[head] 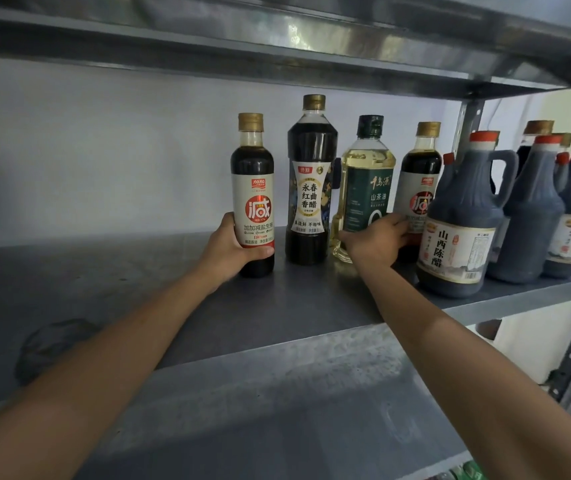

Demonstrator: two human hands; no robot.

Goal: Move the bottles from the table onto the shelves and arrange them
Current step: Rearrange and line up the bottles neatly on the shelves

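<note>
A row of bottles stands on the grey metal shelf (110, 292). My left hand (232, 249) grips the lower part of a gold-capped soy sauce bottle (253, 188) at the row's left end. To its right come a tall dark vinegar bottle (311, 188) and a green-capped oil bottle (363, 181). My right hand (375, 242) is curled round the base of a second gold-capped soy sauce bottle (419, 174), in front of the oil bottle. A handled dark vinegar jug (464, 216) stands just right of that hand.
More red-capped vinegar jugs (533, 209) crowd the shelf's right end. The upper shelf (277, 46) hangs close above the bottle caps. A perforated upright post (469, 123) stands behind the jugs. The left half of the shelf holds nothing.
</note>
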